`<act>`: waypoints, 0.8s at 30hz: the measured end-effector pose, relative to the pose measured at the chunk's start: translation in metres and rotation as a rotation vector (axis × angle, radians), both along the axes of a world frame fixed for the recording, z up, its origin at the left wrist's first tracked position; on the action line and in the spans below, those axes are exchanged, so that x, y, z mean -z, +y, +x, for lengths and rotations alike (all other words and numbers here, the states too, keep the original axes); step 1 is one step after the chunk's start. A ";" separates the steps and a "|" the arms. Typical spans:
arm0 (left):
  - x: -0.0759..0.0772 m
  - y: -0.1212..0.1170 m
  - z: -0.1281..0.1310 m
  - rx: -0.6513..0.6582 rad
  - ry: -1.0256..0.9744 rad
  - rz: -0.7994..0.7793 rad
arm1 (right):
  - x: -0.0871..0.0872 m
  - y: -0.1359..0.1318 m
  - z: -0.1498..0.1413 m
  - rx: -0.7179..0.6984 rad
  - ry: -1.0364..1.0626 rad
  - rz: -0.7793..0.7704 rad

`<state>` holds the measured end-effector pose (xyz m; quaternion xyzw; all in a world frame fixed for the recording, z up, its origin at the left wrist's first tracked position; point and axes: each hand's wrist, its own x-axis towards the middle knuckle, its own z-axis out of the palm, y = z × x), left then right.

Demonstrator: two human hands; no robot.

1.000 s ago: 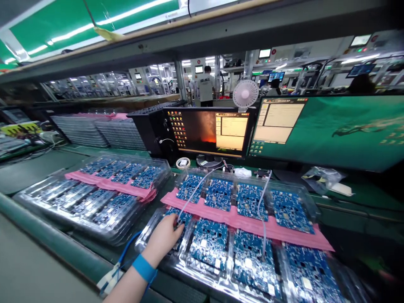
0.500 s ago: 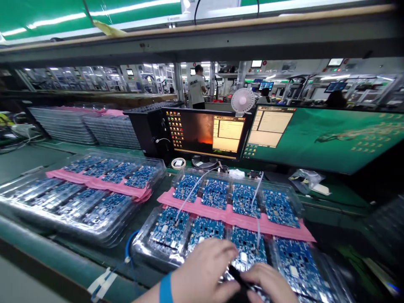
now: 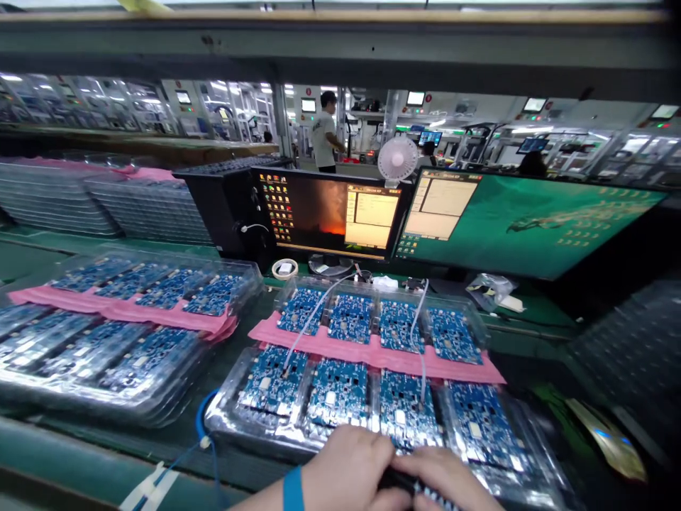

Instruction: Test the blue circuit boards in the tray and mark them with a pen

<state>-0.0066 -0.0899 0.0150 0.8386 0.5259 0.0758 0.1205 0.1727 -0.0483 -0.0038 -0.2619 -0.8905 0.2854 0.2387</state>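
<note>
Left hand (image 3: 354, 465) and right hand (image 3: 452, 477) both closed on black part (image 3: 396, 480); likely light, stiff, slightly slick, best pinched by its sides.

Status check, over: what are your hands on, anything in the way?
Left hand, right hand: both gripping black item. Possible snag: two white cables across pink strip.

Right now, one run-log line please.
left hand: gripping black item | right hand: same item | right tray: pink strip between board rows | cables: ending at two front boards
</note>
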 end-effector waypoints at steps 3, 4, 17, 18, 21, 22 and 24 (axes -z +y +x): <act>-0.005 0.001 -0.001 -0.067 -0.100 -0.017 | -0.005 0.006 0.018 0.364 0.102 -0.191; -0.006 0.002 -0.001 -0.074 -0.112 -0.025 | -0.007 0.011 0.023 0.449 0.094 -0.241; 0.005 0.025 0.007 0.159 -0.067 0.086 | 0.003 0.031 0.020 0.197 -0.046 -0.032; 0.005 0.025 0.007 0.159 -0.067 0.085 | 0.003 0.031 0.020 0.194 -0.052 -0.025; 0.005 0.025 0.006 0.167 -0.058 0.077 | 0.003 0.031 0.018 0.180 -0.078 -0.022; 0.005 0.025 0.006 0.170 -0.056 0.074 | 0.003 0.031 0.018 0.177 -0.090 -0.021; 0.005 0.026 0.006 0.173 -0.059 0.067 | 0.004 0.031 0.017 0.172 -0.121 -0.019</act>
